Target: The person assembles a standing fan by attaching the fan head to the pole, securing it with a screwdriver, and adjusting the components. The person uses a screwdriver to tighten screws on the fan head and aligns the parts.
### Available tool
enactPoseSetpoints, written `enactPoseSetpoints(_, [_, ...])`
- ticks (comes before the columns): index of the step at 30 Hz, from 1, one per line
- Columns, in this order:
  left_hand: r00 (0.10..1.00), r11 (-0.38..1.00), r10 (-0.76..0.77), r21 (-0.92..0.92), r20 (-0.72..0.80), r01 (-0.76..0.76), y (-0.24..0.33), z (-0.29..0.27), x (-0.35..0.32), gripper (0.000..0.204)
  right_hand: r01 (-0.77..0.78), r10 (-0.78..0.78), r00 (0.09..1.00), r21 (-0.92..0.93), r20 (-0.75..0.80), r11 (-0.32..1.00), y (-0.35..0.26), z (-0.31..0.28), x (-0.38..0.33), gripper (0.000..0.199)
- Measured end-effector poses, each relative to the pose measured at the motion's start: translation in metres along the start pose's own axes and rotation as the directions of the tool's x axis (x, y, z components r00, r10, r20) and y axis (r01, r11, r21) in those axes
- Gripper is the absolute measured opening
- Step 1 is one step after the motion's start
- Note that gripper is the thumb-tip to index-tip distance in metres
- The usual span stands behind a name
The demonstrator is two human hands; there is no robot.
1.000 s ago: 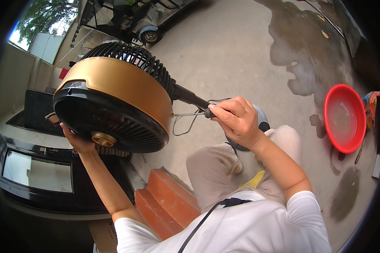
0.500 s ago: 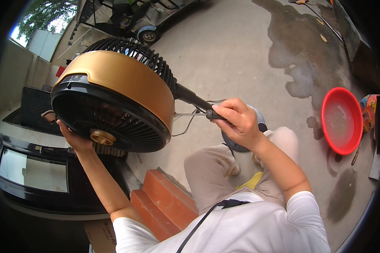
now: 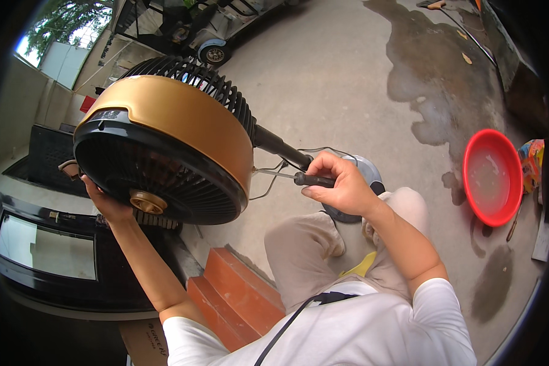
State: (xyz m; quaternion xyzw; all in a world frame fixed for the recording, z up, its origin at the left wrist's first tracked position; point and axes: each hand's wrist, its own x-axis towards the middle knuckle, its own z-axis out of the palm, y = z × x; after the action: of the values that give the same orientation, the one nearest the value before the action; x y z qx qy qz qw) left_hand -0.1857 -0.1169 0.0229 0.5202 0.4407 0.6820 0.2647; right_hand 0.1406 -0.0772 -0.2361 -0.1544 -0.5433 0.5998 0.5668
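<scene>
A standing fan fills the left of the head view, its head wrapped in a wide gold band [image 3: 183,113] over black grilles, its black pole [image 3: 277,145] running down to a grey base [image 3: 366,172] on the floor. My left hand [image 3: 111,201] supports the rim of the front grille, left of the gold center knob [image 3: 148,202]; its fingertips are partly hidden behind the fan. Between the thumb and fingers of my right hand [image 3: 341,183] is a screwdriver [image 3: 314,180] with a black handle. Its metal shaft reaches to the lower right edge of the gold band, where the tip is too small to make out.
Orange-red steps [image 3: 241,283] lie beside my bent legs. A red basin [image 3: 493,177] with cloudy water stands on the right, near a colorful bag [image 3: 532,163]. Wet patches stain the concrete floor [image 3: 323,73]. A thin cable loops near the pole, and a vehicle wheel [image 3: 215,55] shows at the back.
My right hand has shifted slightly down, and its fingers have changed position around the screwdriver handle, showing more of it. The fan and my left hand stay nearly in place.
</scene>
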Motion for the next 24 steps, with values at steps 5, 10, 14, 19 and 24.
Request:
enactPoseSetpoints(5, [0.999,0.999,-0.037,-0.013,0.036,0.037,0.001,-0.012,-0.001,0.056,0.475,-0.713,0.698,-0.788,0.067,0.391,-0.005,-0.003,0.005,0.033])
enactPoseSetpoints(10, [1.0,0.999,-0.022,0.034,-0.012,0.023,0.001,-0.006,0.001,0.057,0.295,-0.354,0.933,-0.424,-0.065,0.856,-0.004,0.005,0.0,0.017])
enactPoseSetpoints(14, [0.999,0.997,-0.006,0.078,-0.053,0.01,0.003,0.004,0.0,0.058,-0.087,0.089,0.996,0.161,-0.008,0.983,0.004,0.006,0.001,0.01])
enactPoseSetpoints(19, [1.0,1.0,-0.016,0.021,-0.013,0.017,0.004,-0.006,0.001,0.055,0.209,-0.221,0.974,-0.171,-0.053,0.963,0.001,-0.001,0.004,0.019])
enactPoseSetpoints(24, [0.998,0.999,-0.02,0.046,-0.057,0.023,0.004,-0.007,-0.003,0.055,0.428,-0.676,0.734,-0.818,0.068,0.384,-0.01,-0.005,0.006,0.032])
